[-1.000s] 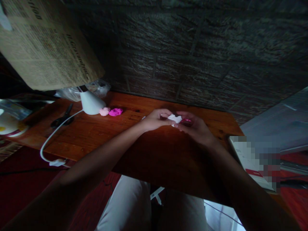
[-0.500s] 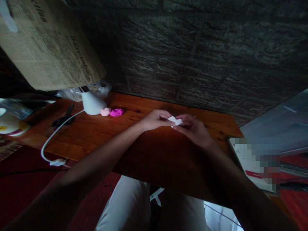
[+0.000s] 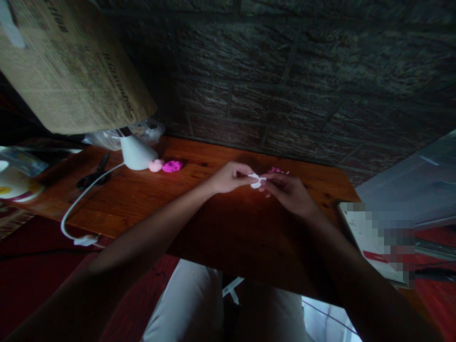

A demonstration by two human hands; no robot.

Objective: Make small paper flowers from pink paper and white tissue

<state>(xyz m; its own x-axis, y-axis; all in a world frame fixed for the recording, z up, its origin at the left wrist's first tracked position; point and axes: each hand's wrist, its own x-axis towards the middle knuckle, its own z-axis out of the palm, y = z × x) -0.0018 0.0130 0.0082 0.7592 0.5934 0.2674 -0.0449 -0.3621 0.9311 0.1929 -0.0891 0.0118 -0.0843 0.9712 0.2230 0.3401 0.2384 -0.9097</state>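
Between my two hands, above the wooden table, is a small white lump of what looks like modelling clay [image 3: 255,183]. My left hand [image 3: 233,177] pinches its left side between thumb and fingers. From the right, my right hand [image 3: 288,190] grips the other side with thumb and forefinger. Just behind my right fingers a pink crumpled piece [image 3: 278,170] shows in part; the hand hides the rest. Farther left, a pale pink clay lump [image 3: 156,165] and a bright magenta clay lump [image 3: 173,166] lie side by side on the table.
A lamp [image 3: 137,152] with a newsprint shade stands at the left, its white cord [image 3: 71,204] hanging over the front edge. Black scissors [image 3: 96,175] lie beside it. A white cup-like container [image 3: 17,183] is far left. A stone-block wall [image 3: 249,85] rises behind the table [image 3: 213,223].
My right fingers have shifted and closed nearer the left hand on the white clay, which has changed shape. The pink piece behind my right hand has come into view.
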